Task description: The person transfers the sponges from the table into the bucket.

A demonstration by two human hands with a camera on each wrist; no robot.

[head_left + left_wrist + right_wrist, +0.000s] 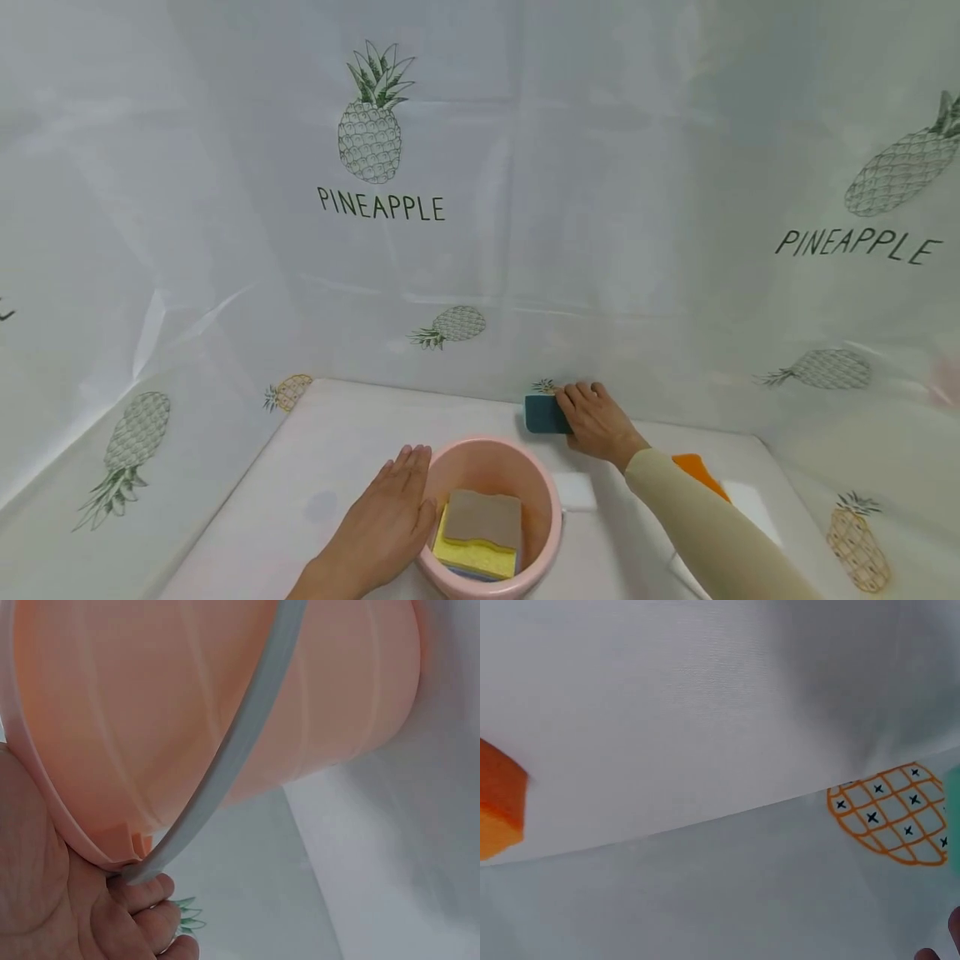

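My right hand [597, 423] grips the end of a dark teal sponge [546, 415] at the back of the table, by the wall. Only its fingertips and a pale green edge of the sponge [954, 821] enter the right wrist view. Straight-fingered, my left hand [382, 525] rests against the left side of a pink bucket [555, 521]. Its palm touches the rim in the left wrist view, near the joint of the grey handle [232, 754]. Inside the bucket lie a grey-brown sponge [483, 517], a yellow sponge [474, 560] and something blue beneath.
An orange sponge [699, 473] lies on the table, partly behind my right sleeve [697, 517]. A white flat thing [576, 492] sits right of the bucket. Pineapple-printed sheeting [600, 208] rises behind and beside the white table [300, 467].
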